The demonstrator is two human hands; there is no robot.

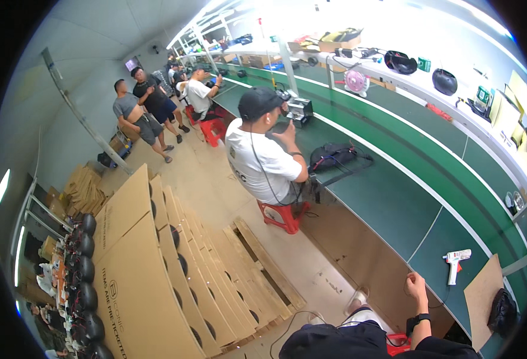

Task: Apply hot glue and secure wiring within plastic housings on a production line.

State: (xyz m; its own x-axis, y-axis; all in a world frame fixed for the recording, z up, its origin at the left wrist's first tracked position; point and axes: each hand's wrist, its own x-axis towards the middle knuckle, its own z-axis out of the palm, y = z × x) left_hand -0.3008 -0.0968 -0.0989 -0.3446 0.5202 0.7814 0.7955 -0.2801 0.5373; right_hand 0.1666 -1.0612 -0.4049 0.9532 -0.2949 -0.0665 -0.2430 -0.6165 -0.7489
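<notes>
My right hand (417,286), with a dark watch (419,319) on its wrist, is held at the near edge of the green workbench (389,203). Its fingers are curled together. What they hold, if anything, is too small to make out. A thin dark cable (438,306) runs close by the hand, toward a white hot glue gun (455,263) lying on the bench. Beside the glue gun lies a brown board (482,299) with a black glossy object (503,312) on it. My left hand does not show.
A co-worker (263,149) in white sits on a red stool (283,216), near a black bag-like item (333,157) on the bench. Large cardboard sheets (137,269) lean at left, by a wooden pallet (263,263). A shelf (485,119) with a pink fan (355,81) runs behind the green conveyor (407,131).
</notes>
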